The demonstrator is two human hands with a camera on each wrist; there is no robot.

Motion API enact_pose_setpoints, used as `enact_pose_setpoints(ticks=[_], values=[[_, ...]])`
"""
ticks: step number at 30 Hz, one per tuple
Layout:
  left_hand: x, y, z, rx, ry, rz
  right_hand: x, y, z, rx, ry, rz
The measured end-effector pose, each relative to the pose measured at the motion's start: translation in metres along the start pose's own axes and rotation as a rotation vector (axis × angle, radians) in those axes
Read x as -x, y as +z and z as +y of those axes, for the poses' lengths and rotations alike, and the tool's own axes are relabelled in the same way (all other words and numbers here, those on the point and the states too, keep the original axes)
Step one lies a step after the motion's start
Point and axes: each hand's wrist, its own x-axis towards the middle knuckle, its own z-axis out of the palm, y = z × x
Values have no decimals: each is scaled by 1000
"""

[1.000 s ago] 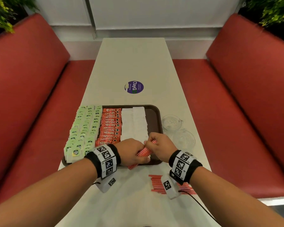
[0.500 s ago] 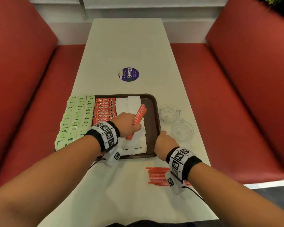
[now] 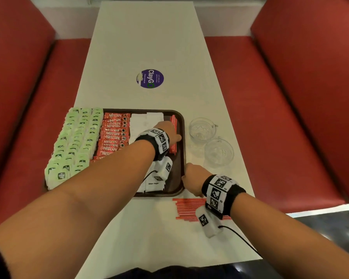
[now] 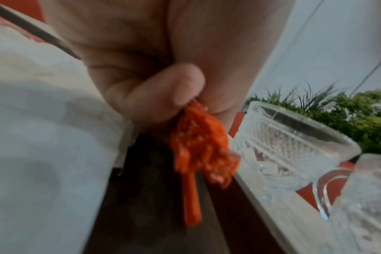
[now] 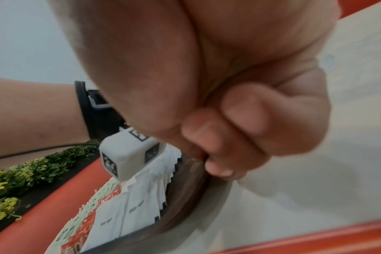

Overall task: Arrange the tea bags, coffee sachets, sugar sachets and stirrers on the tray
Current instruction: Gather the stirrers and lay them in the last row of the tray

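One stirrer bundle (image 3: 173,135) now lies along the tray's (image 3: 181,158) right edge.

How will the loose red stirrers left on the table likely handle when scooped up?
The loose stirrers look thin and straight, so probably light and apt to roll or scatter. Lying flat on the table, they may be hard to pinch. The left hand carries its bundle bunched.

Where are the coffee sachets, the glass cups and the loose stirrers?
coffee sachets (image 3: 114,133): head view, middle of the red column.
glass cups (image 3: 202,128): head view, bowl of the far cup.
loose stirrers (image 3: 187,208): head view, middle of the pile on the table.
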Motion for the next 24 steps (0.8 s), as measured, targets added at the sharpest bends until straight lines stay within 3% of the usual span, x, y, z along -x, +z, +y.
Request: enact_pose_setpoints(ticks=[12,18,24], values=[[17,-10,10,-180,26,93,-1,-2,6,0,-60,-7],[33,9,1,-201,67,16,-3,0,9,2,-70,7],[28,20,-2,-196,94,40,-4,2,11,27,-94,28]])
